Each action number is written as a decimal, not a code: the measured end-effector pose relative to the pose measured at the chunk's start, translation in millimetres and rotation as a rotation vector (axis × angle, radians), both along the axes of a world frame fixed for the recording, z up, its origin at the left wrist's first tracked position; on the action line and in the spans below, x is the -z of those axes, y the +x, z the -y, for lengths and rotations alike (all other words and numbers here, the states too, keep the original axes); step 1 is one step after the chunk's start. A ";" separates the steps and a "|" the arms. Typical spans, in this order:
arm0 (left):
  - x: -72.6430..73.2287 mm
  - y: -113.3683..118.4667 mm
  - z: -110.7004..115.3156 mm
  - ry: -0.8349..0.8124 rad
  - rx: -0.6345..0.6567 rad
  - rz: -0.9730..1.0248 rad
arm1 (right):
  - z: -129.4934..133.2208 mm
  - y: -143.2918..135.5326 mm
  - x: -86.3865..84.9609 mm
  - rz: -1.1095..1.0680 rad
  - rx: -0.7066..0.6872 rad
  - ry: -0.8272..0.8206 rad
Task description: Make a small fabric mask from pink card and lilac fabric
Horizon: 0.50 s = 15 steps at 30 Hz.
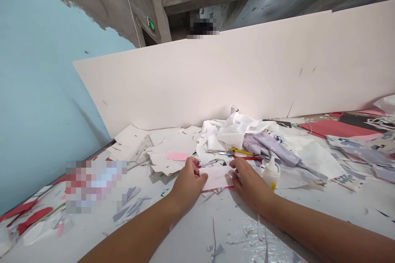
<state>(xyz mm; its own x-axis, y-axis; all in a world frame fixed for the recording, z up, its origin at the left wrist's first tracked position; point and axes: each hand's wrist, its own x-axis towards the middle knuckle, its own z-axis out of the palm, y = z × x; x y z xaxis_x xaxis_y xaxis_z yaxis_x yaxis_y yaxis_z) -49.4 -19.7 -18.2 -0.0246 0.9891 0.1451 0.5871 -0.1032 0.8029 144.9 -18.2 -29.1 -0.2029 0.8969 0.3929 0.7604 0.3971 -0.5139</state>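
A pale pink strip of paper or fabric [217, 177] stretches between my two hands, just above the white table. My left hand [191, 177] grips its left end between thumb and curled fingers. At the right end, my right hand [243, 176] pinches the same strip with thumb and fingers. A darker pink or red edge shows along the strip's lower side. Close to my right hand stands a white glue bottle [271, 174] with a nozzle and a yellow label. Beyond the strip lie scissors [220, 153] and a tool with red handles [248, 158].
White cloth [237, 129] and lilac patterned fabric [271, 148] are heaped behind my hands. White paper sheets [166, 148] and a pink slip [177, 156] lie to the left. Red sheets [339, 127] and fabric scraps are at right. A white partition [231, 78] rises behind the table.
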 end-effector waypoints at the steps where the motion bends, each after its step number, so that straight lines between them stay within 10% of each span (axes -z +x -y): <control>1: -0.1 0.6 -0.1 0.005 0.001 0.014 | 0.2 0.1 0.0 -0.013 -0.001 -0.003; 15: -38.3 -12.4 6.0 0.278 0.174 0.127 | -3.6 -2.4 5.5 -0.749 -0.087 -0.081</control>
<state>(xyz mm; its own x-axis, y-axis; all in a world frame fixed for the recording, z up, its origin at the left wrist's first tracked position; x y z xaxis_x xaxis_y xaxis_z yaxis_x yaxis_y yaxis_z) -61.8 -25.7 20.1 0.1061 0.9033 0.4158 0.4391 -0.4177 0.7954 142.5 -14.6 -34.7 0.0210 0.9220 0.3866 0.1646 0.3782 -0.9110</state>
